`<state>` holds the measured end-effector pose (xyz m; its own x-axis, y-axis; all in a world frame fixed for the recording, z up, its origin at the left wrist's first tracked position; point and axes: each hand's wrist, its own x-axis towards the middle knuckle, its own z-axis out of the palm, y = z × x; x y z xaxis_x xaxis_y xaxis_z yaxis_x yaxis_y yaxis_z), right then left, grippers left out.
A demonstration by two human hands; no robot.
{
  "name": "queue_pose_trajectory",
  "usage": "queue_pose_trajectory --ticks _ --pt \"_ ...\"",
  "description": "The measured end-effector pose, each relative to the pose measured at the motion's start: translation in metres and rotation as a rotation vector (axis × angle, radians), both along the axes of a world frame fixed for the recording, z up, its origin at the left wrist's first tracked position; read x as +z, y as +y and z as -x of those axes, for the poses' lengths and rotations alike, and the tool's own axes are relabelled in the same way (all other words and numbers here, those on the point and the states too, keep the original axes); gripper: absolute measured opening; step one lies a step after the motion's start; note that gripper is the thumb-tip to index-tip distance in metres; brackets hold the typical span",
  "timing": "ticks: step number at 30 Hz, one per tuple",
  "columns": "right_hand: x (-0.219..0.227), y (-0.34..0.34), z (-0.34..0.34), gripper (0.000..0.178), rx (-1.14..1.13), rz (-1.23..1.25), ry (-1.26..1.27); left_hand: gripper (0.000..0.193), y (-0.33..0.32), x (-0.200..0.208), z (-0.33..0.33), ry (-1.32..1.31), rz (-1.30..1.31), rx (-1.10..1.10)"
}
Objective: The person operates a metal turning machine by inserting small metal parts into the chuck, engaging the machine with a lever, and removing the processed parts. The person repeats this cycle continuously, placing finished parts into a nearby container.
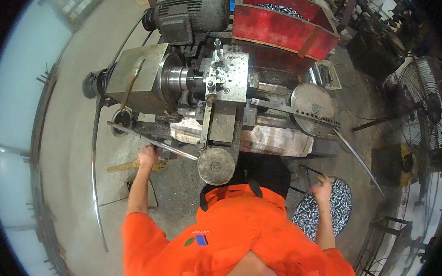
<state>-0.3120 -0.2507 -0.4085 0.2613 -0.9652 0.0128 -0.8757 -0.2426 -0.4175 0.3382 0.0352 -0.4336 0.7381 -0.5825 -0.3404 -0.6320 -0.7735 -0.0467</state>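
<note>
My left hand (148, 155) is closed just below a long metal lever rod (170, 148), near a dark part at its fingertips; what it grips is hidden. The rod runs to a round steel disc (216, 166) in front of me. My right hand (321, 190) is above the left edge of a heap of small shiny metal pieces (338, 206), its fingers bent together. Whatever lies between those fingers is too small to make out. Ahead stands a lathe-like machine with a steel chuck (170, 79) and a flat tool block (234, 76).
A brush (132, 82) lies on the headstock cover (119, 77). Behind the machine are a motor (192, 14) and a red bin (281, 33) holding metal pieces. To the right, a second disc (312, 108) carries a perforated bar and a long rod (359, 163), near a fan (422, 106).
</note>
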Motion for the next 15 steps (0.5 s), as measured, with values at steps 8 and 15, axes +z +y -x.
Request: queue_pose_trajectory --ticks 8,15 --pt "-0.032 -0.002 -0.016 0.034 0.278 -0.171 -0.19 0.047 0.019 -0.075 -0.003 0.006 0.005 0.075" --pt "-0.053 0.048 -0.059 0.063 -0.132 -0.867 -0.43 0.048 0.012 -0.018 0.013 0.076 0.081 0.076"
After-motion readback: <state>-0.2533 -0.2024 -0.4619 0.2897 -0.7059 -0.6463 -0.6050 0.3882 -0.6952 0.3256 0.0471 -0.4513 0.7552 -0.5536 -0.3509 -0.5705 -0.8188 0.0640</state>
